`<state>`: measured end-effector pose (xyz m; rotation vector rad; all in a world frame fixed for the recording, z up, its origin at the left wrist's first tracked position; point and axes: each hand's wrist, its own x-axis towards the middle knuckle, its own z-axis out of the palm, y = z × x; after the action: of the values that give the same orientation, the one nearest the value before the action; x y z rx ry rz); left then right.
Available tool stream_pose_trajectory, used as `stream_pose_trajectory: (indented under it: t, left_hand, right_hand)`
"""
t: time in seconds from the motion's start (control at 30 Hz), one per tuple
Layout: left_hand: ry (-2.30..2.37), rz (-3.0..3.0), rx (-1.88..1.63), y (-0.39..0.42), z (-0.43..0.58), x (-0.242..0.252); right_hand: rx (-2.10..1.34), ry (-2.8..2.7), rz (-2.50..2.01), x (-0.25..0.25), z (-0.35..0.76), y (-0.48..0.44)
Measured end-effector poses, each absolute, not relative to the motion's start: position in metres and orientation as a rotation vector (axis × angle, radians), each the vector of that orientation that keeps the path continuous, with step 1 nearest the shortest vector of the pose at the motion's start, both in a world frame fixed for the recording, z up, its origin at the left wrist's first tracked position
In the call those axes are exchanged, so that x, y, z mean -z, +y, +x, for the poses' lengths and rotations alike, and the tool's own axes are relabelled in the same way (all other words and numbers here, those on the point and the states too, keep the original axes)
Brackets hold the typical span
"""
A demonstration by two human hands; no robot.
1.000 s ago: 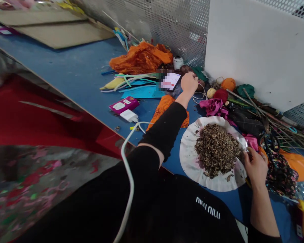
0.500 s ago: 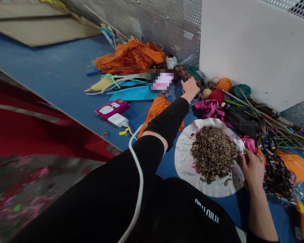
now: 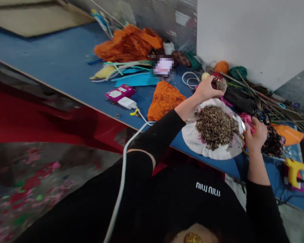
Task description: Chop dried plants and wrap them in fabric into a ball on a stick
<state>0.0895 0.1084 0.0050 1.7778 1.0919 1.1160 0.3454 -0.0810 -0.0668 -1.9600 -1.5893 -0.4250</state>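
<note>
Orange patterned cloth (image 3: 166, 101) is lying on blue tabletop (image 3: 66, 64). Person's left hand (image 3: 205, 88), earlier reaching toward back, is now gripping brownish rounded thing (image 3: 221, 87) above far edge of white ruffled sheet (image 3: 188, 137), bringing it near crumbly, flaky brown pile (image 3: 215, 127) heaped there. Right hand (image 3: 255, 135) is curling beside sheet's right edge, near silvery sliver (image 3: 243, 126); whether gripping it, cannot tell.

Blue table (image 3: 66, 64), grey perforated panel (image 3: 164, 20)
</note>
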Motion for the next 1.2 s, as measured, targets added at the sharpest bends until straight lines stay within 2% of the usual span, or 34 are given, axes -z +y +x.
stream_pose_trajectory:
  t: [0.1,0.23,0.4,0.6,1.2]
  left_hand:
    - [0.953,1.711,-0.987,0.062,0.099,0.017]
    - [0.922,1.711,-0.942,0.034,0.108,0.038]
    - [0.727,1.489,-0.884,0.017,0.111,0.044]
    - [0.729,1.13,-0.794,0.008,0.109,0.045]
    - [0.633,1.048,-0.954,0.005,0.11,0.058]
  right_hand:
    - [0.364,-1.627,-1.839,0.051,0.322,-0.083]
    - [0.063,-1.819,-1.662,0.047,0.28,-0.074]
    - [-0.109,-1.662,-1.648,0.065,0.262,-0.063]
    - [-0.323,-1.557,-1.439,0.07,0.27,-0.067]
    - [-0.153,-1.435,-1.573,0.073,0.266,-0.07]
